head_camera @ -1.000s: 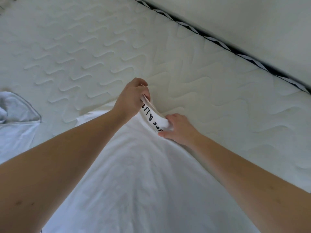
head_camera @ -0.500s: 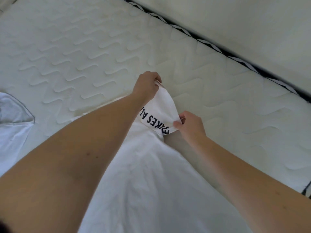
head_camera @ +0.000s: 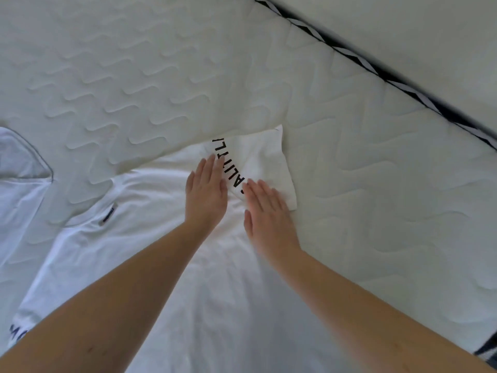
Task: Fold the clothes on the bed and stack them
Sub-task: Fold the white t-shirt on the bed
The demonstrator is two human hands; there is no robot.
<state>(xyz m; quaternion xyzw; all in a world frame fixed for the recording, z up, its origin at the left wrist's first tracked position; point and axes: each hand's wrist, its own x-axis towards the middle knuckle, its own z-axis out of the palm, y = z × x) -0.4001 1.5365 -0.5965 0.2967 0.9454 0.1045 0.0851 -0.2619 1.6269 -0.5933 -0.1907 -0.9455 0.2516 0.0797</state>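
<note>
A white T-shirt (head_camera: 150,238) lies spread flat on the quilted mattress (head_camera: 376,170), its neck label to the left. Its sleeve (head_camera: 263,162), printed with black letters, lies flat at the shirt's upper right. My left hand (head_camera: 205,192) rests flat with straight fingers on the shirt at the sleeve's base. Beside it, my right hand (head_camera: 269,211) lies flat with straight fingers on the sleeve's lower part, partly covering the lettering. Neither hand grips any cloth.
Another pale garment with a dark-edged hem (head_camera: 18,162) lies at the left edge. The mattress's far edge with black-and-white piping (head_camera: 376,74) runs diagonally at the upper right, a pale wall behind it. Bare mattress stretches above and to the right of the shirt.
Both hands pinched and unfolded the printed sleeve before; now they have let go and lie flat on it. The sleeve is spread out on the mattress.
</note>
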